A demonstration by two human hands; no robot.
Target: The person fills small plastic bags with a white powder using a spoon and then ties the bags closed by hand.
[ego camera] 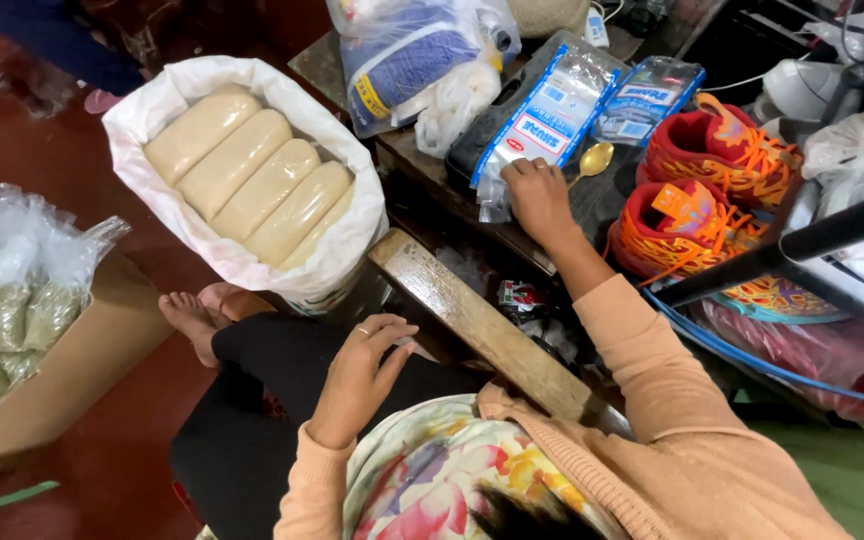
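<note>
The right hand is stretched out to the upper middle of the frame, palm down with the fingers loosely curled, and is laid on the lower end of a flat clear packet with blue and white print; whether the packet is actually pinched cannot be told. The packet is set on a dark tray on a low wooden table. A gold spoon is seen just beside the hand, to its right, and a second blue packet is placed further up.

The left hand is rested on a knee clad in black, in the lower middle of the frame; its fingers are relaxed and spread, and nothing is held in it. A ring is worn on one finger.

A white sack filled with pale, long bags is seen in the upper left. A cardboard box holding clear bags of greenish powder is placed at the left edge. A pair of red and orange shoes is seen at the right, near the spoon. A wooden plank is laid diagonally across the centre.
</note>
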